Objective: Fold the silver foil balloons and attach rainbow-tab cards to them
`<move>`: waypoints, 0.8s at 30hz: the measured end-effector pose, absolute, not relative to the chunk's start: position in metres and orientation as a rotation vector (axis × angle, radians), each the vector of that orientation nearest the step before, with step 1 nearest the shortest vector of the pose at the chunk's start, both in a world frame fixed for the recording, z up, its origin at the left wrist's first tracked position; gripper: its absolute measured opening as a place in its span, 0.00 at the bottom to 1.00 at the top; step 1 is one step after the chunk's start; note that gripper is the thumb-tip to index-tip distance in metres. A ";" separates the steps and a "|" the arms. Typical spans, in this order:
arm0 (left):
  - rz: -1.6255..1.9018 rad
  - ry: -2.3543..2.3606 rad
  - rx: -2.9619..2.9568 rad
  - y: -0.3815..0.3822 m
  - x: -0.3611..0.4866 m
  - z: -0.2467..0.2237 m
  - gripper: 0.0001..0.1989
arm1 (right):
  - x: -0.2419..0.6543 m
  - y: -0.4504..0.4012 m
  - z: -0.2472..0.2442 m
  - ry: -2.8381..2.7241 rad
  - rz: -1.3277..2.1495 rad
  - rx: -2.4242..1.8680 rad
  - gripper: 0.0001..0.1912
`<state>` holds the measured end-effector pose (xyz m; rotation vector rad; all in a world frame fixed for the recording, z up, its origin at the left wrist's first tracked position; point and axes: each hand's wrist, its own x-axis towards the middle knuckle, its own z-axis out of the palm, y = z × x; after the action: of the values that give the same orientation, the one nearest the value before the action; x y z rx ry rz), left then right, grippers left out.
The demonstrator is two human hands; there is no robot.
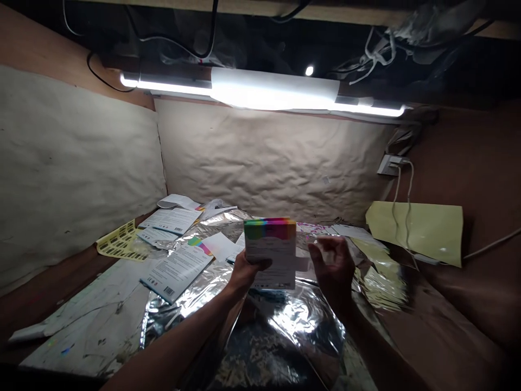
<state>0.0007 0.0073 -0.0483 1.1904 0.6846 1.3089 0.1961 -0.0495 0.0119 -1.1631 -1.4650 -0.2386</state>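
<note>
My left hand (244, 271) is wrapped round the lower left of a stack of printed cards (271, 250), its thumb across the front. The stack stands upright, white with small print below and a rainbow-coloured band at the top. Just right of the stack is my right hand (336, 266), raised with curled fingers and the thumb near them. A pale strip shows between the stack and my right hand; whether the fingers hold it is unclear. Under both hands lies a shiny silver sheet (285, 320).
Printed packets (179, 269) and papers lie at the left, beside a yellow label sheet (124, 241). Yellow backing pieces (385, 288) lie at the right, below a yellow sheet (423, 233) and a wall socket (393, 164). A tube light (171, 86) hangs above.
</note>
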 end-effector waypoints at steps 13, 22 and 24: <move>1.220 0.681 1.139 -0.004 0.010 -0.047 0.24 | 0.194 -0.032 -0.047 -1.370 0.733 -1.048 0.33; 1.292 0.732 1.164 -0.006 0.007 -0.048 0.23 | 0.201 -0.027 -0.054 -1.304 0.967 -1.052 0.27; 1.250 0.710 1.183 -0.006 0.008 -0.050 0.24 | 0.200 -0.028 -0.053 -1.347 0.938 -0.977 0.22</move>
<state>0.0077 -0.0056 -0.0497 1.1831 0.7095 1.2496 0.1998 -0.0282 -0.0525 -0.9767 -1.3472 0.9377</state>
